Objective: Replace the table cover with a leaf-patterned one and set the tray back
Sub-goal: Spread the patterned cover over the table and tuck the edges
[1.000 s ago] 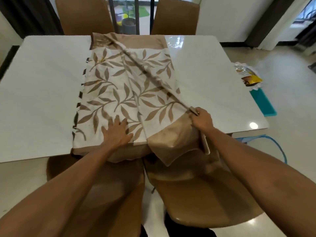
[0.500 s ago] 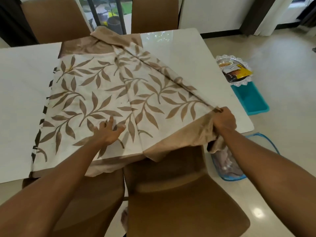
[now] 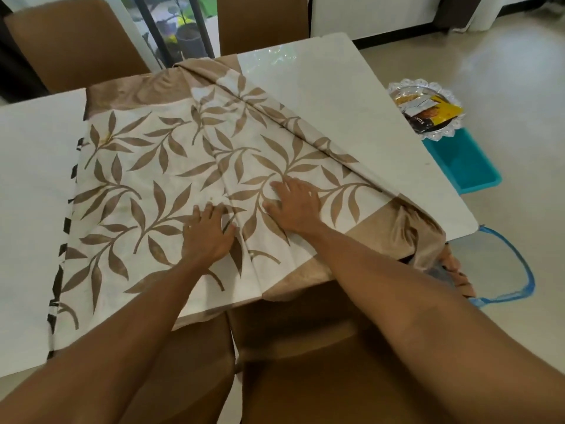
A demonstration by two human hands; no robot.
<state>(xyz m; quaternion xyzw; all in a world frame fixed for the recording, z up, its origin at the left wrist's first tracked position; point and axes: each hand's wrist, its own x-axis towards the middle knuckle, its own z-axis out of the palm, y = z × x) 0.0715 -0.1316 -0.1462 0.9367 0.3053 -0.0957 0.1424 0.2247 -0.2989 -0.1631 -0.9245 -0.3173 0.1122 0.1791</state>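
Observation:
A cream leaf-patterned cover (image 3: 146, 166) with tan borders lies partly unfolded across the middle of the white table (image 3: 342, 96), a fold ridge running diagonally along its right side. Its tan corner hangs over the near right table edge. My left hand (image 3: 208, 234) lies flat on the cloth near the front edge, fingers spread. My right hand (image 3: 295, 203) lies flat beside it, just to the right, holding nothing. The clear scalloped tray (image 3: 440, 130) with packets in it sits off the table to the right, on a teal bin.
Brown chairs stand at the near side (image 3: 321, 356) and the far side (image 3: 263, 22) of the table. A teal bin (image 3: 464, 166) and a blue-rimmed basket (image 3: 513, 270) sit on the floor at the right. The table's left part (image 3: 33, 166) is bare white.
My right hand let go of the cover's tan corner and moved left onto the cloth, flat beside the left hand. The cover spread wider to the right.

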